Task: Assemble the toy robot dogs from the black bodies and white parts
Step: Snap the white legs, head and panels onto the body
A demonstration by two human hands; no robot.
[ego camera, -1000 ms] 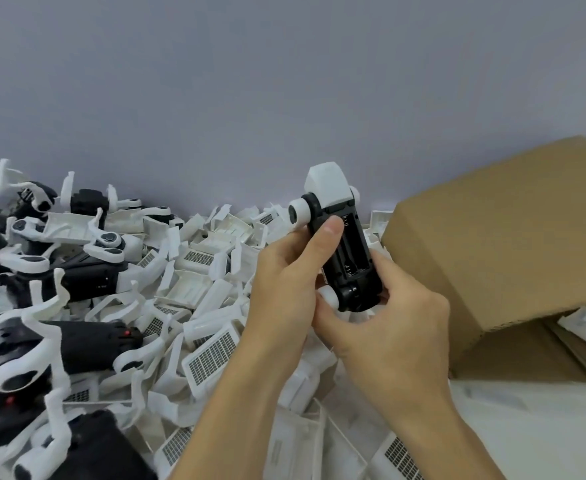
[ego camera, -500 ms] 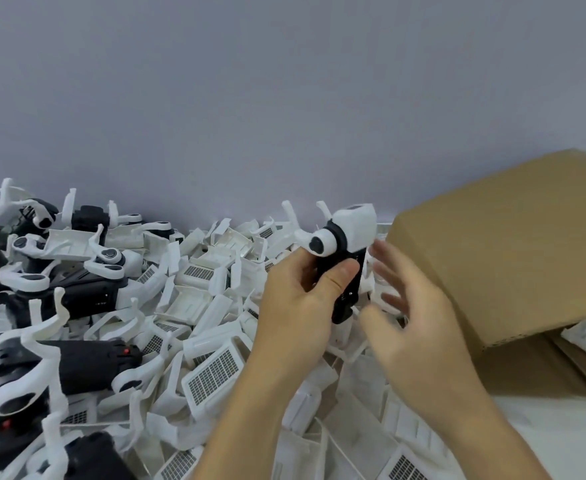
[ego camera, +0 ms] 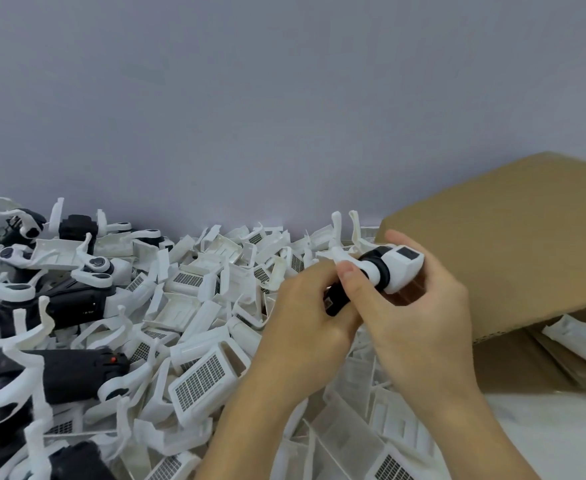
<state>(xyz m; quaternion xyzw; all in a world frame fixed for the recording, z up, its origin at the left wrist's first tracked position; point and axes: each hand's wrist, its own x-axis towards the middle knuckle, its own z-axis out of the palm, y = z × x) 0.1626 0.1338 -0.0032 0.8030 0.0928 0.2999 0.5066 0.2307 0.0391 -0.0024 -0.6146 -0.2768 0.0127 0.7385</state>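
At the left edge of the worktop lie the assembled robot dogs point(ego camera: 59, 368): black bodies with white legs attached, stacked on and against one another. One dog near the rear left point(ego camera: 77, 303) lies on its side with its white legs pointing up and outward.

Right of these, a pile of loose white parts point(ego camera: 201, 372) covers the middle of the worktop and runs back to the grey wall point(ego camera: 284, 98). Many parts are shell-shaped covers bearing a dark grid pattern. The pile continues along the front edge beneath both forearms.

The left hand point(ego camera: 305, 327) is above the pile, right of centre. Its fingers are curled around the rear end of a black body point(ego camera: 336, 299), with the thumb lying on top of it. The body is held clear of the pile, tilted, its lower end toward the left hand.

The right hand point(ego camera: 419, 317) grasps the other end of the same toy: its fingers wrap around the white head piece point(ego camera: 400, 271), which is fitted to the black body through a black and white ring. White legs point(ego camera: 340, 237) point upward from the body near the head.

At the right edge stands an open cardboard box point(ego camera: 513, 244), its flap raised. Wrapped white items point(ego camera: 575, 344) lie inside the box.
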